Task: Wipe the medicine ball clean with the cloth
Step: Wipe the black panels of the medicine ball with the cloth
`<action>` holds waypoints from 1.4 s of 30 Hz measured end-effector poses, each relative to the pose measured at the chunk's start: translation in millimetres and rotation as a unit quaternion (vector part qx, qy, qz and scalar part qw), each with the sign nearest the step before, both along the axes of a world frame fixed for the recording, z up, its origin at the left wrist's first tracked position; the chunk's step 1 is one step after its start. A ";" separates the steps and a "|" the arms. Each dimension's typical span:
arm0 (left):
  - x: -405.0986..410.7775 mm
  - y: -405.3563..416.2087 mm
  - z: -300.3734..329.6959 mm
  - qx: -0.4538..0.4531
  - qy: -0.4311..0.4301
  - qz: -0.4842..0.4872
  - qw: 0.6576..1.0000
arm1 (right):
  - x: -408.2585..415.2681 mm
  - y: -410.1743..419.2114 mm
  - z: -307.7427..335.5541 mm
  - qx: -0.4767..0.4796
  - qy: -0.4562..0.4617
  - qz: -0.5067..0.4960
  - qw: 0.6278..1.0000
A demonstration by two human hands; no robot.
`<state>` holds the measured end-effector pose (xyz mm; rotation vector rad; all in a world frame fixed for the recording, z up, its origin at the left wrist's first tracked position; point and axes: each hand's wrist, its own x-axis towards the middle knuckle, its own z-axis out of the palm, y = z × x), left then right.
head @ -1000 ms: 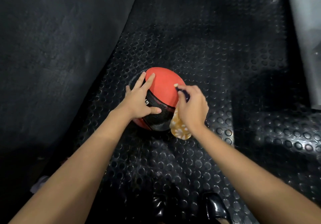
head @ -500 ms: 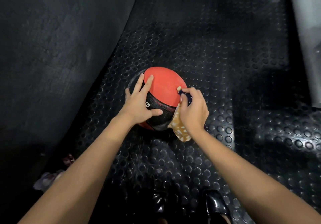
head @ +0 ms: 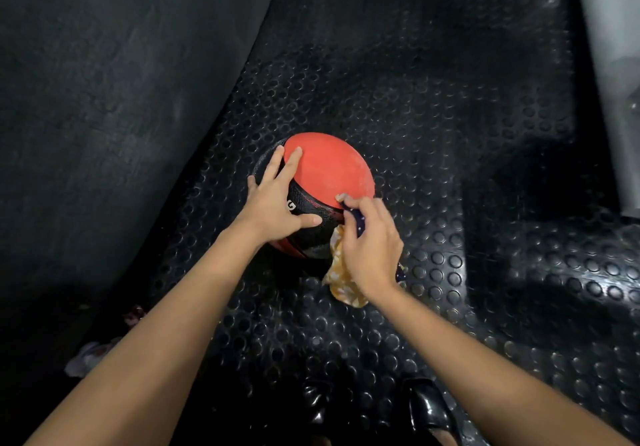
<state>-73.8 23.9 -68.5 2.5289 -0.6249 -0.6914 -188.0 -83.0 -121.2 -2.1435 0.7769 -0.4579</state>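
Bare, sleeveless forearms; glossy black shoes (head: 429,407), probably, at the bottom edge

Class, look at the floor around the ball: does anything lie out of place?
Yes. A crumpled pale rag lies on the studded floor mat at lower left, away from the medicine ball and the cloth in use.

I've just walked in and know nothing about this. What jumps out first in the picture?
The red and black medicine ball at the centre, bright against the dark studded rubber floor. The left hand lies spread over its left side, while the right hand grips a yellow patterned cloth against its lower right edge. Glossy black shoes show at the bottom.
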 end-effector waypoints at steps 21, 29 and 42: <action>-7.6 4.9 -2.3 -0.009 -0.013 0.001 1.000 | 6.3 -3.8 0.6 0.027 0.001 -0.046 0.999; -12.8 11.9 -13.1 -0.002 -0.017 0.010 1.000 | 21.2 -26.1 -2.1 0.049 0.059 -0.095 0.993; 0.7 7.8 -2.2 -0.030 0.013 0.004 0.999 | 21.5 -38.5 -8.1 0.052 0.093 -0.088 0.990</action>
